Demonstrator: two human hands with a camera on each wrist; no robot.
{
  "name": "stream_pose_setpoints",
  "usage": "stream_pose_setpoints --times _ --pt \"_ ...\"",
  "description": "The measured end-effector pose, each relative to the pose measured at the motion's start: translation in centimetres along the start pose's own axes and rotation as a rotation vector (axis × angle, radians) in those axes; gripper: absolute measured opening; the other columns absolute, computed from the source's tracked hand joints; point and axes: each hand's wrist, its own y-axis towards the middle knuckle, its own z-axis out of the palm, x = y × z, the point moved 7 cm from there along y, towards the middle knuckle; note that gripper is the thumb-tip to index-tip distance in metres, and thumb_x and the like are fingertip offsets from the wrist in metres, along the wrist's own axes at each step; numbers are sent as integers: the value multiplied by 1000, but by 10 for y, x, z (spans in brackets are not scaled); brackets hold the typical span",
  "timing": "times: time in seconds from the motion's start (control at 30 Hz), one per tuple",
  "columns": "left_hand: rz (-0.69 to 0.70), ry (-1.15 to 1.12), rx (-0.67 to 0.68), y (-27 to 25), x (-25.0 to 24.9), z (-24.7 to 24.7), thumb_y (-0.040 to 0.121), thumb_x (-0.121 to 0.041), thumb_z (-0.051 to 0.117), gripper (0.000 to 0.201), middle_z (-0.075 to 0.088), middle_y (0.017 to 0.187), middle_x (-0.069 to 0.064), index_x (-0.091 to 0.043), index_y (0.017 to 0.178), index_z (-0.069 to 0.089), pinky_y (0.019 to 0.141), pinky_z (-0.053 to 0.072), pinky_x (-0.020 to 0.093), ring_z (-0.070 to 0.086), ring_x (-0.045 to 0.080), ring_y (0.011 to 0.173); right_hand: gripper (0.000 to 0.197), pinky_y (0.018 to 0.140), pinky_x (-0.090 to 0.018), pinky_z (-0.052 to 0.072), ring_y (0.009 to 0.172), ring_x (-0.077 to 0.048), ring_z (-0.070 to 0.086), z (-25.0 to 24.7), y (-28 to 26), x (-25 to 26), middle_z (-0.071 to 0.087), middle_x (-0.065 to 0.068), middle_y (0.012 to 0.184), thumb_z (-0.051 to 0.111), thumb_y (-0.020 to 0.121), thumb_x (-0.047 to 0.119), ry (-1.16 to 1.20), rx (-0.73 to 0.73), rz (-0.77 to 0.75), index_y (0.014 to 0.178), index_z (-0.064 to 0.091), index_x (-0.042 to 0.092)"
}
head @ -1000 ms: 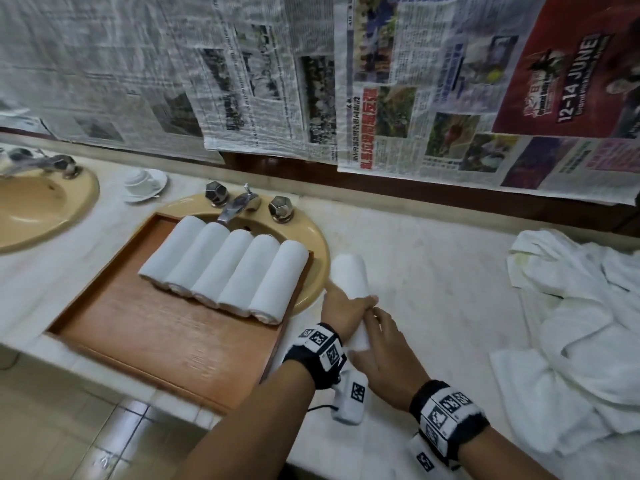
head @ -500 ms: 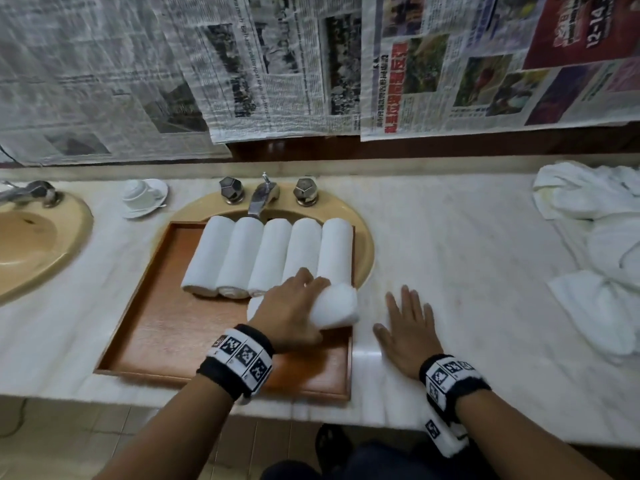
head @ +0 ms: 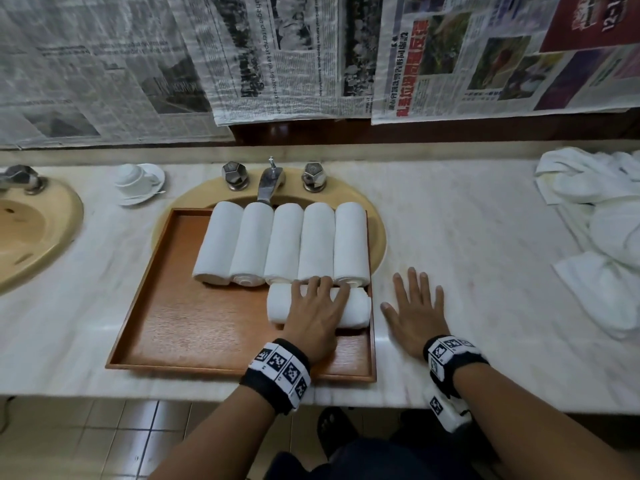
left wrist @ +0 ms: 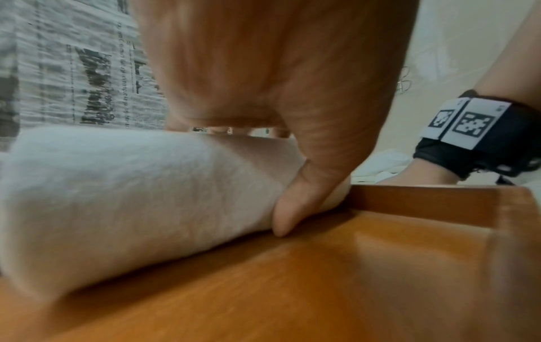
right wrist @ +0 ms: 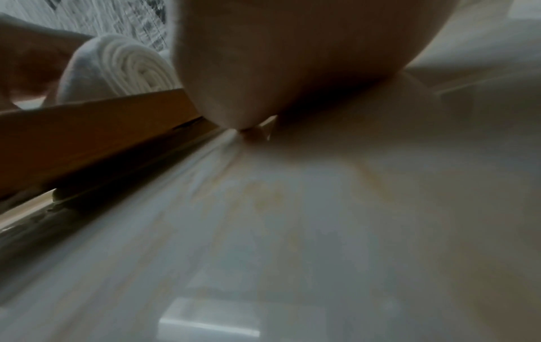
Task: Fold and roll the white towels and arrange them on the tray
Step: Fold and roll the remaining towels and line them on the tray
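Observation:
A wooden tray lies over a sink and carries a row of several rolled white towels. In front of that row, one more rolled towel lies crosswise at the tray's right side. My left hand holds it, with the fingers over the top. In the left wrist view the thumb presses the near side of the rolled towel, just above the tray floor. My right hand lies flat on the marble counter, fingers spread, right of the tray and holding nothing.
A heap of unfolded white towels sits at the counter's right end. The faucet and its two knobs stand behind the tray, with a cup on a saucer to their left. A second sink is at far left. Newspapers cover the wall.
A second ago both hands held the roll on the counter right of the tray. My left hand has since carried it onto the tray, and my right hand has let go and lies flat.

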Motion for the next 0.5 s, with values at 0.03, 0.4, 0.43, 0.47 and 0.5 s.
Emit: stream_pose_setpoints --times 0.03,0.4,0.43,0.47,0.5 --pt "-31 7 13 -3 0 -1 60 -32 77 92 43 127 10 -22 142 37 104 32 60 43 33 117 75 120 -54 -15 148 -26 -30 0 0 0 -33 -5 161 -5 93 64 -7 -3 2 156 -21 26" --pt "-839 -1238 -273 -56 74 20 91 -27 65 77 36 150 14 -5 152 24 116 33 47 36 30 137 70 120 -52 -15 149 -25 -28 0 -1 1 -32 -4 161 5 101 60 -4 2 22 157 -19 26" --pt "-835 -1290 -300 -54 71 20 91 -24 63 65 46 140 9 -6 146 33 110 40 43 45 28 130 70 120 -52 -15 149 -25 -28 -1 -1 1 -32 -4 161 4 100 60 -7 1 22 157 -19 26" --pt "-826 -1301 -338 -51 69 17 92 -19 61 51 52 128 3 -8 137 40 102 44 37 51 25 122 70 120 -52 -16 149 -26 -27 -1 -1 1 -32 -5 161 3 100 61 -12 0 22 157 -19 26" --pt "-830 -1302 -368 -49 68 14 92 -14 59 40 54 119 -1 -12 129 44 97 46 34 54 22 116 70 120 -52 -16 149 -26 -27 -1 -1 1 -32 -5 161 1 99 61 -16 0 23 157 -20 26"
